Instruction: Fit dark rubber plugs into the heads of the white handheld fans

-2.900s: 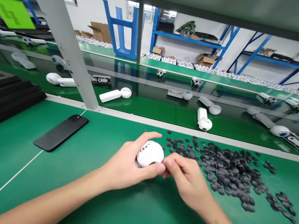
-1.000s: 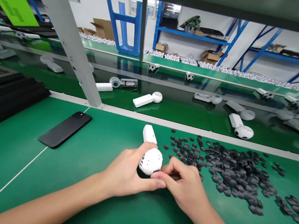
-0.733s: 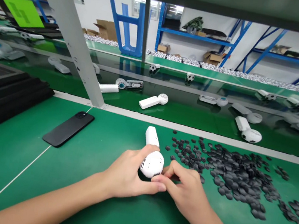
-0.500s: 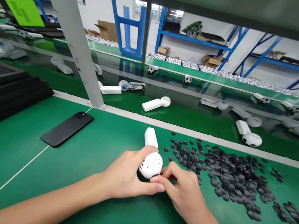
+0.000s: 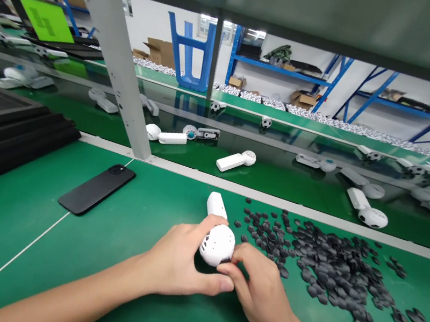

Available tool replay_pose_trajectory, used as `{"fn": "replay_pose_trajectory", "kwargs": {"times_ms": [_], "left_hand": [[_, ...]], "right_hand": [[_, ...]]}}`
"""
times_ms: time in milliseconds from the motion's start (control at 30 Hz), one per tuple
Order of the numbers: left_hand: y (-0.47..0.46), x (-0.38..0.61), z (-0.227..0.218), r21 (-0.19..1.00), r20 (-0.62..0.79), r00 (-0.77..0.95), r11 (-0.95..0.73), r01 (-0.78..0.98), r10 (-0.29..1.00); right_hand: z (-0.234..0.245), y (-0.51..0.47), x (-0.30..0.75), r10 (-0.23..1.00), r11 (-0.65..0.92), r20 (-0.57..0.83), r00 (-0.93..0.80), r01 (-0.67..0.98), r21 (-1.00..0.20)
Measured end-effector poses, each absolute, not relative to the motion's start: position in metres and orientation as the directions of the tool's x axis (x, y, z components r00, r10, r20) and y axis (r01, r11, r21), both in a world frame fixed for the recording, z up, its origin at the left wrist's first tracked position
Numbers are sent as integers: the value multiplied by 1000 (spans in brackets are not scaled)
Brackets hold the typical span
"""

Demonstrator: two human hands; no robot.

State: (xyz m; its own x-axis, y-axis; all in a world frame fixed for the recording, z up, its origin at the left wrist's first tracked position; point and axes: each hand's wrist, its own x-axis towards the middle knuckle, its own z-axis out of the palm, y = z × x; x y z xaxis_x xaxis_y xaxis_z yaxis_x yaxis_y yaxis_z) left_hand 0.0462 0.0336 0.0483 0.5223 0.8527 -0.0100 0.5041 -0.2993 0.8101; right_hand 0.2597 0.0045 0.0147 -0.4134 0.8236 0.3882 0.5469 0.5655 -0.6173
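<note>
My left hand (image 5: 179, 256) is closed around the round head of a white device (image 5: 218, 244). Small slots and dark marks show on the head, and its white rectangular body points away from me. The fingers of my right hand (image 5: 252, 275) pinch at the head's lower right edge. A sliver of a small black patch (image 5: 226, 261) shows there, against the head; the fingertips hide most of it. To the right of my hands lies a loose pile of small black patches (image 5: 340, 262) on the green table (image 5: 126, 310).
A black phone (image 5: 98, 190) lies at the left, near a black ridged tray (image 5: 10, 137). Beyond the table's pale edge strip, a green conveyor (image 5: 276, 184) carries several white devices (image 5: 236, 160), some with black patches. A grey post (image 5: 118, 75) rises at the edge.
The view has tilted slightly, and the devices on the conveyor have shifted right. Both hands stay at the head, with the right fingers still pinching at its lower right edge.
</note>
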Motion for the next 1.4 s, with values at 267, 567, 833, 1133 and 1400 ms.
{"fn": "replay_pose_trajectory", "kwargs": {"times_ms": [267, 567, 833, 1133, 1400], "left_hand": [[36, 45, 56, 902, -80, 536, -167, 397, 841], [44, 39, 43, 992, 48, 359, -85, 89, 932], [50, 34, 36, 999, 25, 271, -16, -34, 962], [39, 52, 18, 998, -33, 468, 3, 64, 883], [31, 57, 18, 934, 101, 512, -259, 247, 853]], "right_hand": [[29, 34, 303, 913, 401, 334, -236, 678, -616], [7, 53, 322, 892, 452, 172, -418, 825, -340], [12, 52, 306, 909, 416, 230, -348, 776, -474], [25, 27, 288, 957, 30, -46, -287, 255, -966], [26, 13, 268, 961, -75, -114, -252, 159, -984]]}}
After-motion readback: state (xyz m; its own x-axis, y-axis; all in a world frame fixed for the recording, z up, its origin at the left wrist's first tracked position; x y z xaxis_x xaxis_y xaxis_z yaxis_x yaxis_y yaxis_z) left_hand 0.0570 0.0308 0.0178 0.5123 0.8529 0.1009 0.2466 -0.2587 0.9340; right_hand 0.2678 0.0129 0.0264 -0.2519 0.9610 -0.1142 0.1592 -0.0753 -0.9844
